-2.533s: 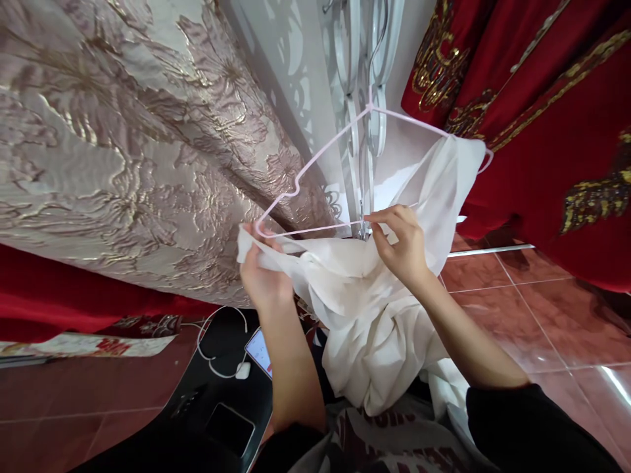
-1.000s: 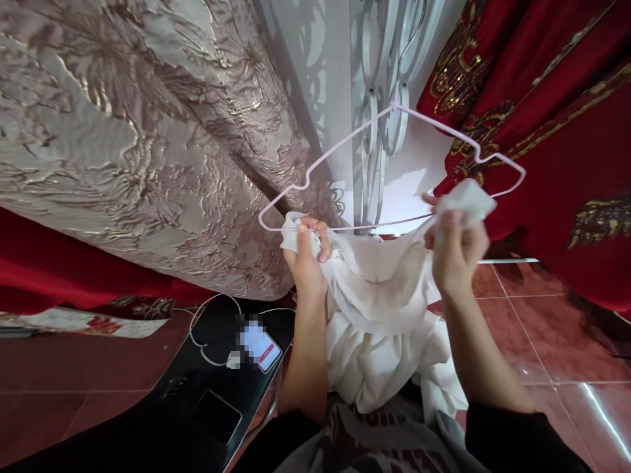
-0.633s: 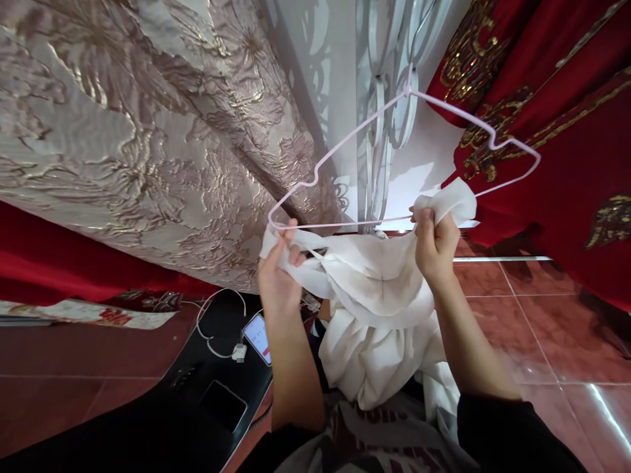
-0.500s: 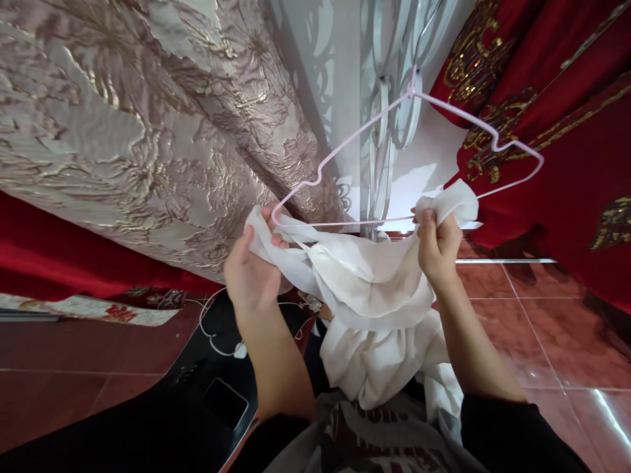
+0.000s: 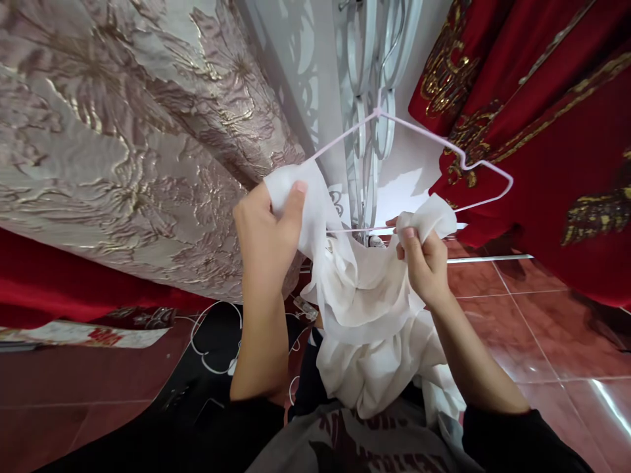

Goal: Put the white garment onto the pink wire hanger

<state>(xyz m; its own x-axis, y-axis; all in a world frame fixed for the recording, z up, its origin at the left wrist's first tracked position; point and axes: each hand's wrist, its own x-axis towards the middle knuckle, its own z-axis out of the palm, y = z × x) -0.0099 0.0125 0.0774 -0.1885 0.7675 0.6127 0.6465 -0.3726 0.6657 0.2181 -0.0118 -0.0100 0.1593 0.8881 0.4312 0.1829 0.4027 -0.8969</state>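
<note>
A thin pink wire hanger (image 5: 461, 155) hangs from a white ornate metal rack (image 5: 373, 98). A white garment (image 5: 367, 309) droops below it toward my lap. My left hand (image 5: 263, 230) is closed on one shoulder of the garment and holds it over the hanger's left arm, hiding that end. My right hand (image 5: 424, 259) is closed on the other bunched shoulder, just under the hanger's bottom bar near its right side.
A pale pink and gold brocade dress (image 5: 123, 131) hangs at the left. Red garments with gold embroidery (image 5: 552, 131) hang at the right. A black case (image 5: 197, 394) with a white cable (image 5: 211, 355) lies on the red tiled floor (image 5: 542, 315).
My left hand has risen and pulled the garment's left shoulder up over the hanger's left end. My right hand has sunk slightly, still gripping the other shoulder.
</note>
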